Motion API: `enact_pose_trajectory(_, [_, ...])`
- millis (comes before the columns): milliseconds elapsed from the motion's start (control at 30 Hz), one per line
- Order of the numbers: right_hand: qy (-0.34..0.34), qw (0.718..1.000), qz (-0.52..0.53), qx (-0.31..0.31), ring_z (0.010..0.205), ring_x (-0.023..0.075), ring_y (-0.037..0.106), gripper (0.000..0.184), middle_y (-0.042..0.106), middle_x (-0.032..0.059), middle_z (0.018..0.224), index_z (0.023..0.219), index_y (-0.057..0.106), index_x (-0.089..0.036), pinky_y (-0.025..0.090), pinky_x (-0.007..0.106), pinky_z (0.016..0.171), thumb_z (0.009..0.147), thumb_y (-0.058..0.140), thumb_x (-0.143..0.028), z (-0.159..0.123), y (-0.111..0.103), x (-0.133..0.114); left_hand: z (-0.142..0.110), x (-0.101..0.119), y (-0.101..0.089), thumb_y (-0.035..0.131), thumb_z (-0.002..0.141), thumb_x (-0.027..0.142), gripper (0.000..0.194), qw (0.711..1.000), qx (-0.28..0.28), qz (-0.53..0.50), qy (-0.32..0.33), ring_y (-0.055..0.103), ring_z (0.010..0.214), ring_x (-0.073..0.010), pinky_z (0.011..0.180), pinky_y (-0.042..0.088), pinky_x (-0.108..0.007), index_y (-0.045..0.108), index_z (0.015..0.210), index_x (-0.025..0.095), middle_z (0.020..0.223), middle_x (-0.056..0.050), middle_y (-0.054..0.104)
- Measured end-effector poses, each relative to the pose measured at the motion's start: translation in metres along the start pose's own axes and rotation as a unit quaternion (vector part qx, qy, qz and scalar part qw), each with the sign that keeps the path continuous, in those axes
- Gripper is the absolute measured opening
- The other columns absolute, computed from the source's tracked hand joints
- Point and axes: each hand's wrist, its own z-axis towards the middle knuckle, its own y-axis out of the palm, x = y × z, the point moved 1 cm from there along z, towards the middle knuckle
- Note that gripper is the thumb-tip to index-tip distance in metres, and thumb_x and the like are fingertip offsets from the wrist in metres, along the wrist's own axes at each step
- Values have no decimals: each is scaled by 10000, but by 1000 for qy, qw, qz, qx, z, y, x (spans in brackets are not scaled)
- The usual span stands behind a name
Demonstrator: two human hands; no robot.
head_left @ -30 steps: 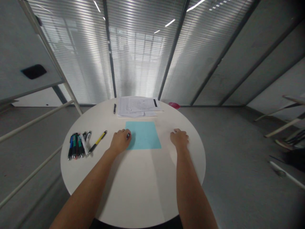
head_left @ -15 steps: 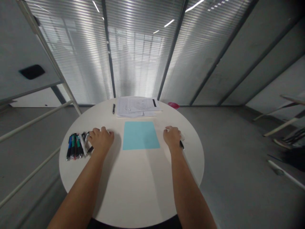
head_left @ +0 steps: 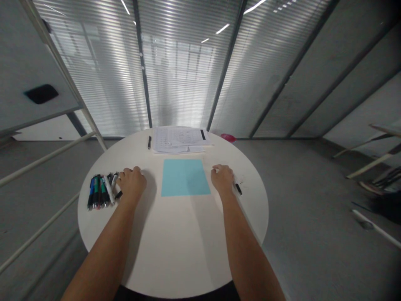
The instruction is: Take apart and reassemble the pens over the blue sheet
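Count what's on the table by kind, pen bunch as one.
Blue sheet: 1
Paper stack: 1
Pen bunch: 1
Loose pens: 2, one left of the paper stack, one beside the right hand
Total: 5

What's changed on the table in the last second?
The left hand moved left from the blue sheet to the bunch of pens, over the yellow pen, now hidden but for a dark tip. The right hand slid left, and a small black pen now lies beside it. The sheet and papers stayed put.
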Motion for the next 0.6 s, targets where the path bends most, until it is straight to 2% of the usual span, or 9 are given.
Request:
enact_pose_trajectory(300, [-27, 999, 1, -21, 1055, 244, 535, 268, 638, 99, 1070, 991, 695, -208, 360, 354, 928, 833, 481, -235, -2, 3, -5, 11, -7, 7, 404, 846, 234, 384, 1000, -21, -6, -9, 497, 1065, -368, 848, 357, -483, 617, 1160, 175, 1088, -197, 572])
enact_pose_trajectory(600, [-25, 999, -10, -43, 1039, 234, 549, 257, 647, 82, 1065, 990, 683, -219, 369, 347, 902, 840, 474, -231, -4, 2, -7, 12, -9, 5, 356, 870, 248, 400, 999, -34, -16, -3, 560, 1000, -354, 777, 424, -451, 591, 1187, 179, 1077, -194, 573])
